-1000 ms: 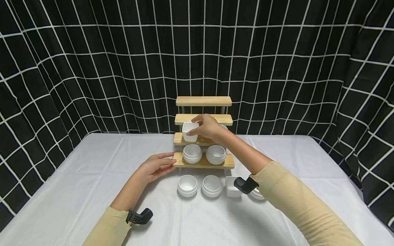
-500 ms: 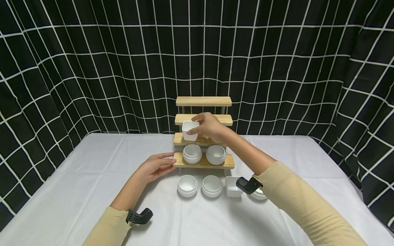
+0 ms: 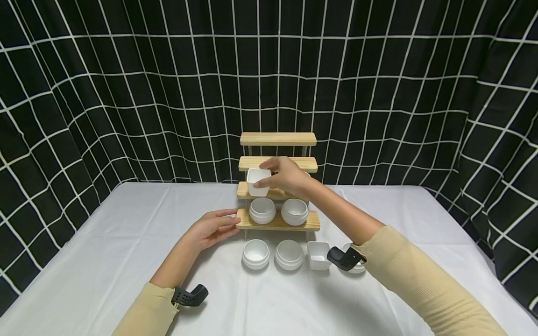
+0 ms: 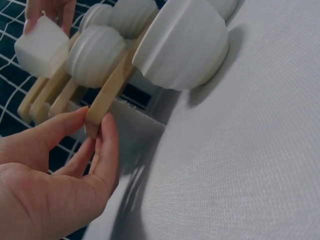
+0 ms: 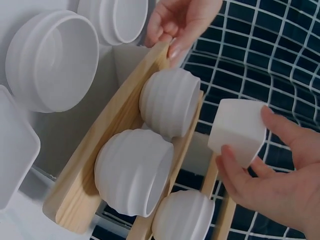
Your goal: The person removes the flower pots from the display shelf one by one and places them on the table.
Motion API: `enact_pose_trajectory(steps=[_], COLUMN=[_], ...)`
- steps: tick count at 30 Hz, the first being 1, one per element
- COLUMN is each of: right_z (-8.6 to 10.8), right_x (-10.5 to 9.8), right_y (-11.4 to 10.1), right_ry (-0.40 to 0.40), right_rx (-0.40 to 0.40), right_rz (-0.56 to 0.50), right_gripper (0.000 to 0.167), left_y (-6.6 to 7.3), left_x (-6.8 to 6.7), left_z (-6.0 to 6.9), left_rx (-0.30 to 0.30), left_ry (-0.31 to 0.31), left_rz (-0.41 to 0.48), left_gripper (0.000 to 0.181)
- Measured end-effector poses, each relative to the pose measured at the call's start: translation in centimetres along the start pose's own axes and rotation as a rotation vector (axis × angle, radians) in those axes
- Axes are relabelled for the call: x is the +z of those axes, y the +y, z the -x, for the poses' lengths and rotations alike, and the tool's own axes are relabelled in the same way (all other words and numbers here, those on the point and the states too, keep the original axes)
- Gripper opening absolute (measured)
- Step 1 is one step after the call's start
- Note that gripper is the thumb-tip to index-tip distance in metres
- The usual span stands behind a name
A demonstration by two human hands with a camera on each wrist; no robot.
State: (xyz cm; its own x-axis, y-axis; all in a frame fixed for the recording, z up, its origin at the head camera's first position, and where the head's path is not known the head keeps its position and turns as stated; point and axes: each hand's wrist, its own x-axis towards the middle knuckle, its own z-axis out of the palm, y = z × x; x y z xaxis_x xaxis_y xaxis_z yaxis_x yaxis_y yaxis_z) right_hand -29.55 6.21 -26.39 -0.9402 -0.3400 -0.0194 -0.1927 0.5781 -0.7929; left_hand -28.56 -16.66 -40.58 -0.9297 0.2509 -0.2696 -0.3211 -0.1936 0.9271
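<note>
My right hand [image 3: 290,176] pinches a white square cup [image 3: 258,181] at the left end of the second shelf from the bottom. In the right wrist view, the thumb and fingers of the right hand [image 5: 285,170] hold the square cup [image 5: 237,128] by its sides. My left hand [image 3: 215,227] grips the left end of the lowest wooden shelf [image 3: 277,225]; the left wrist view shows thumb and fingertips of the left hand [image 4: 65,175] around the shelf end [image 4: 94,119]. Whether the cup touches the shelf cannot be told.
Two round white bowls [image 3: 262,210] [image 3: 294,212] stand on the lowest shelf. Another round bowl [image 5: 183,216] sits one shelf higher, behind the right hand. In front on the white cloth are round bowls [image 3: 256,254] [image 3: 289,255], a square dish [image 3: 319,255] and a partly hidden bowl [image 3: 357,268].
The square cup rose slightly, then came down a little and left with my right hand. My left hand stays on the lowest shelf's end.
</note>
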Motion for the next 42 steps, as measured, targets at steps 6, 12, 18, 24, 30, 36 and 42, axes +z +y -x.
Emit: enact_pose_trajectory(steps=[6,12,18,24,30,36,42], right_z=[0.4,1.0,1.7,2.4,3.1,3.8,4.5], right_x=[0.2,0.5,0.8,0.8,0.9,1.2,1.4], right_y=[0.2,0.0,0.0,0.3,0.5,0.9,1.2], right_ry=[-0.001,0.014,0.024,0.015,0.016,0.008,0.01], right_rx=[-0.049,-0.057,-0.09,-0.12,-0.121,-0.115,-0.118], right_rz=[0.012,0.033,0.055,0.04,0.005,-0.032,-0.035], right_gripper=[0.06,0.059,0.06,0.059,0.061,0.059,0.058], left_y=[0.0,0.0,0.1,0.1,-0.1,0.2,0.2], left_x=[0.0,-0.1,0.0,0.0,-0.3,0.0,0.0], left_z=[0.0,0.1,0.1,0.1,-0.3,0.0,0.1], left_rx=[0.012,0.009,-0.003,0.001,-0.005,-0.006,-0.003], left_ry=[-0.014,-0.012,0.009,-0.002,0.015,0.016,0.018], left_rz=[0.002,-0.005,-0.019,-0.02,-0.019,-0.022,-0.026], left_gripper=[0.057,0.057,0.055,0.056,0.056,0.056,0.056])
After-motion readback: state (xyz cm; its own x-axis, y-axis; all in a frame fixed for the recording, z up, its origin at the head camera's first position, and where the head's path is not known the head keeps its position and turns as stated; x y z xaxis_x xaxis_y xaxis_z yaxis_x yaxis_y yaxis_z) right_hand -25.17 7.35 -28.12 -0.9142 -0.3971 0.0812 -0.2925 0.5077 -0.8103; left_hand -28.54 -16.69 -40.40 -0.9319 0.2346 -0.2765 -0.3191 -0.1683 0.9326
